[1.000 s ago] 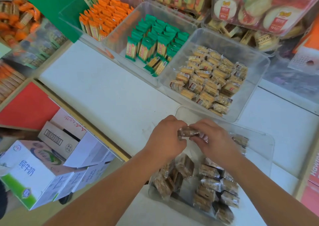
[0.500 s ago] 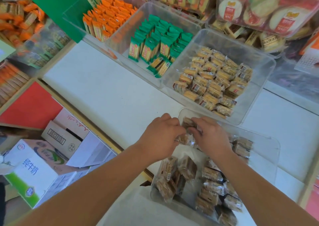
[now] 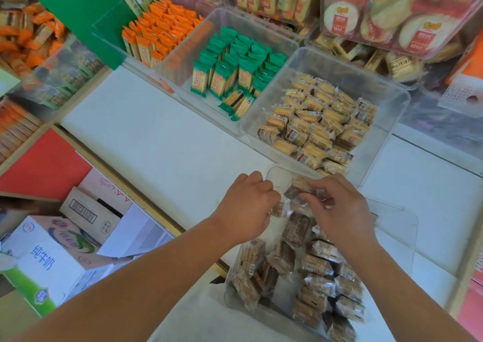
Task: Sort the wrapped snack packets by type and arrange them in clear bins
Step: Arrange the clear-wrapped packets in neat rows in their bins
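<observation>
1. Sorted stock: three clear bins stand side by side at the back of the white counter (image 3: 156, 145). They hold orange packets (image 3: 162, 30), green packets (image 3: 235, 64) and tan packets (image 3: 316, 124), one type per bin. Most packets stand in rows. A few green packets lie flat at the front of their bin.
2. Bin in work: the near bin (image 3: 402, 226) sits just in front of the tan packets, at the counter's near edge. It holds brown packets (image 3: 321, 279). Those on its right side form rough rows. Those on its left side lean loosely.
3. Right hand (image 3: 342, 211): fingers and thumb pinch the held packet (image 3: 298, 188) above the far end of the near bin.
4. Left hand (image 3: 247, 205): fingers are curled toward a small packet (image 3: 278, 209) at the fingertips. The back of the hand hides the fingertips, so a grip cannot be confirmed.
5. Progress, as a judgement: sorting appears nearly complete, since no loose mixed packets lie on the counter. Remaining work is to seat the held packet and straighten the leaning brown packets.
</observation>
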`<state>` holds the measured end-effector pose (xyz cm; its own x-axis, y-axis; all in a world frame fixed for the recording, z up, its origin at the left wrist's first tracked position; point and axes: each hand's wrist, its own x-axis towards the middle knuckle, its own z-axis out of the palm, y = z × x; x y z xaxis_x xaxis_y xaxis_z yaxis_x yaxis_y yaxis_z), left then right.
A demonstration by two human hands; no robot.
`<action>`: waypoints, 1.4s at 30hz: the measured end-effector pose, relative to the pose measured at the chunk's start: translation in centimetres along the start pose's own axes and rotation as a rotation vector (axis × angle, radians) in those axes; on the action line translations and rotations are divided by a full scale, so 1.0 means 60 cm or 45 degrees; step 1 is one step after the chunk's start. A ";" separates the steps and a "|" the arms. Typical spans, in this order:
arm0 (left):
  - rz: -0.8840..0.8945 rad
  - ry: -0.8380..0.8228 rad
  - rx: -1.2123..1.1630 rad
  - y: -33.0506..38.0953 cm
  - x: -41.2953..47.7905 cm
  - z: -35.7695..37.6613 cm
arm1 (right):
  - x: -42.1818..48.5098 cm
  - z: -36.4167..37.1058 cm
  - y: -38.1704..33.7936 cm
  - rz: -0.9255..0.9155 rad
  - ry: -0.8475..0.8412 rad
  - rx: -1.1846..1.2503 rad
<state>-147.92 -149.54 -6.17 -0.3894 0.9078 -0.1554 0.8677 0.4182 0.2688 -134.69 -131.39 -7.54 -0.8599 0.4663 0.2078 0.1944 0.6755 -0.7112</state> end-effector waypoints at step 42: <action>0.009 0.262 -0.274 -0.018 -0.035 0.019 | -0.013 0.137 0.024 0.208 -0.355 -0.378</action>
<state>-147.68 -151.95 -7.23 -0.4570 0.8887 0.0373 0.7939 0.3886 0.4677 -137.64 -135.47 -14.22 -0.8933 0.4360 -0.1092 0.4304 0.7597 -0.4874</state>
